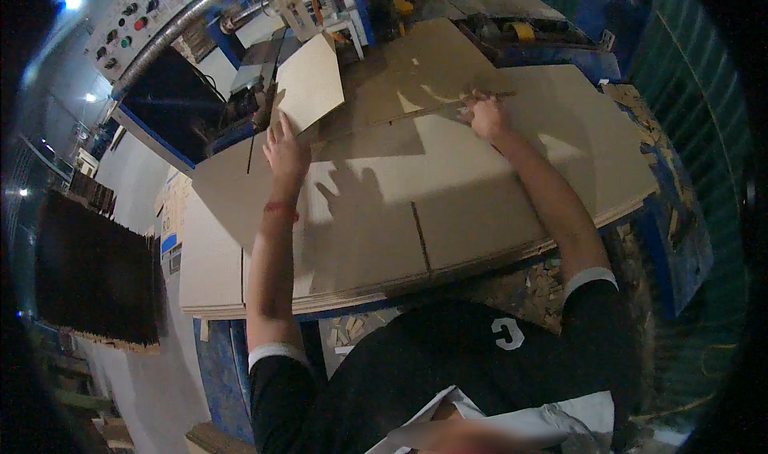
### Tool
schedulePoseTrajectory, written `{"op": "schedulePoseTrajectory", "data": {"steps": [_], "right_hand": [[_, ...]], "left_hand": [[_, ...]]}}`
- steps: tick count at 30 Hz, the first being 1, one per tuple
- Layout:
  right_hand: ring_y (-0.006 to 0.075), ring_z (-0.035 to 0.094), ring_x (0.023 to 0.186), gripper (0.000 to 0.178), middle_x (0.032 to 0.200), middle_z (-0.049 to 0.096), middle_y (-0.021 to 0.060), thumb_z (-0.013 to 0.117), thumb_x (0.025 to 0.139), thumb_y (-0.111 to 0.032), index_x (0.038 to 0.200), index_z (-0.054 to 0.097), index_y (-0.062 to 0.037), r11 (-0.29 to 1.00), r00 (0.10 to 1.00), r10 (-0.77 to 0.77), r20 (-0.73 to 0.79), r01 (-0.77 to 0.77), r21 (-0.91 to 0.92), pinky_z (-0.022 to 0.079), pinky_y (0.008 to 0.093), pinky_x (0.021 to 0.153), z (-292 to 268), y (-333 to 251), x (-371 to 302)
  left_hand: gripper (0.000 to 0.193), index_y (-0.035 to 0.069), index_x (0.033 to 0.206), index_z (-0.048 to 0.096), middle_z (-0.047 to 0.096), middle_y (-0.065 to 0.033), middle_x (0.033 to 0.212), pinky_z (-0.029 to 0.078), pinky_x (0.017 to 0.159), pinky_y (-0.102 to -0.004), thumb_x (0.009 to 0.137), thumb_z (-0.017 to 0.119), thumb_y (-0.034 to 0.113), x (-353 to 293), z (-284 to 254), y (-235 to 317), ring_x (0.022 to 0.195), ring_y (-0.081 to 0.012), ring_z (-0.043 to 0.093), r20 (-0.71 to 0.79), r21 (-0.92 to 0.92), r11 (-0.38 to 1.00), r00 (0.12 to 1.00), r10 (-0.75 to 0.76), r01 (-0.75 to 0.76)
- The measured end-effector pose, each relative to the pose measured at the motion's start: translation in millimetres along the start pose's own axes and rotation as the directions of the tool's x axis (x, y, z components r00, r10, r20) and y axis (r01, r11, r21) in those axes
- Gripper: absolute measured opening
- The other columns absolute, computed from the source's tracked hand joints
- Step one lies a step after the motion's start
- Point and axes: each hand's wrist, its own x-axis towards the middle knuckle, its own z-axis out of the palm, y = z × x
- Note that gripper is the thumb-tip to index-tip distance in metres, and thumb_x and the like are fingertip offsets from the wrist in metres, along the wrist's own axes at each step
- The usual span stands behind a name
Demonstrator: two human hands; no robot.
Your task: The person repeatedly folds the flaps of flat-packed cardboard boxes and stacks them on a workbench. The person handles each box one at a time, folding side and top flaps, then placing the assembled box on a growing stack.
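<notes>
A stack of flat brown cardboard sheets (480, 194) with slots cut in it lies in front of me. Beyond my hands, another cardboard sheet (424, 62) reaches toward the machine, its near edge crossing the stack. My right hand (488, 118) has its fingers curled on that edge, toward the right. My left hand (286, 154) is open, fingers stretched out, near the low corner of a lit, pale cardboard panel (312, 86); whether it touches the panel I cannot tell. A shadow of a hand falls on the stack between my arms.
A control panel (144, 18) with knobs and buttons and a metal pipe (188, 26) stand at the far left. Blue machine parts (560, 58) lie behind the stack. A dark pile (96, 270) stands on the floor at left. Cardboard scraps (544, 290) lie below the stack's near edge.
</notes>
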Motion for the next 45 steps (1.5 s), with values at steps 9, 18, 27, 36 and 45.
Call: {"op": "schedulePoseTrajectory", "data": {"steps": [9, 18, 27, 36, 45], "right_hand": [[0.0354, 0.028, 0.130, 0.065, 0.139, 0.032, 0.0182, 0.055, 0.083, -0.041, 0.135, 0.035, -0.0088, 0.869, 0.860, 0.445, -0.247, -0.349, 0.352, 0.024, 0.0462, 0.105, 11, 125, -182], [0.0381, 0.033, 0.126, 0.066, 0.136, 0.035, 0.0219, 0.055, 0.080, -0.045, 0.128, 0.044, -0.0020, 0.712, 0.634, 0.702, -0.324, -0.637, 0.296, 0.020, 0.0486, 0.106, 58, 148, -229], [0.0188, 0.056, 0.091, 0.037, 0.106, 0.056, 0.0082, 0.052, 0.084, -0.001, 0.121, 0.045, -0.0029, 0.421, -0.118, 0.905, -0.408, 0.374, 0.826, 0.048, 0.0324, 0.075, 52, 175, -188], [0.0259, 0.049, 0.112, 0.053, 0.128, 0.047, 0.0142, 0.047, 0.083, 0.003, 0.134, 0.032, -0.0018, 0.175, 0.384, 0.793, -0.473, 0.600, 0.781, 0.041, 0.0355, 0.093, -44, 156, -245], [0.0253, 0.055, 0.111, 0.030, 0.112, 0.061, 0.0092, 0.059, 0.075, -0.003, 0.104, 0.063, -0.0078, 0.715, 0.779, -0.238, -0.580, 0.545, 0.438, 0.039, 0.0424, 0.097, -35, 12, -305]], "left_hand": [[0.067, 0.006, 0.133, 0.037, 0.054, -0.0193, 0.115, 0.044, 0.082, -0.0405, 0.080, 0.061, 0.039, -194, -48, -172, 0.098, -0.0351, 0.054, -0.220, 0.202, 0.879, 0.895, -0.389, 0.431], [0.073, 0.005, 0.135, 0.033, 0.046, -0.0226, 0.128, 0.039, 0.092, -0.0409, 0.081, 0.059, 0.046, -221, -64, -205, 0.114, -0.0362, 0.048, -0.134, -0.258, 0.643, 0.632, -0.763, 0.721], [0.073, -0.003, 0.134, 0.026, 0.048, -0.0225, 0.117, 0.044, 0.088, -0.0450, 0.077, 0.067, 0.018, -179, -141, -200, 0.106, -0.0299, 0.051, -0.367, -0.898, 0.431, 0.394, -0.842, 0.086], [0.038, -0.007, 0.112, 0.053, 0.050, -0.0163, 0.117, 0.044, 0.088, -0.0326, 0.082, 0.054, 0.016, -215, -97, -244, 0.095, -0.0222, 0.055, -0.071, -0.885, 0.389, 0.752, -0.655, 0.256], [0.046, 0.001, 0.119, 0.053, 0.054, -0.0140, 0.122, 0.034, 0.100, -0.0391, 0.074, 0.049, -0.008, -239, -129, -70, 0.118, -0.0250, 0.046, 0.029, -0.898, 0.438, 0.998, -0.057, 0.051]]}}
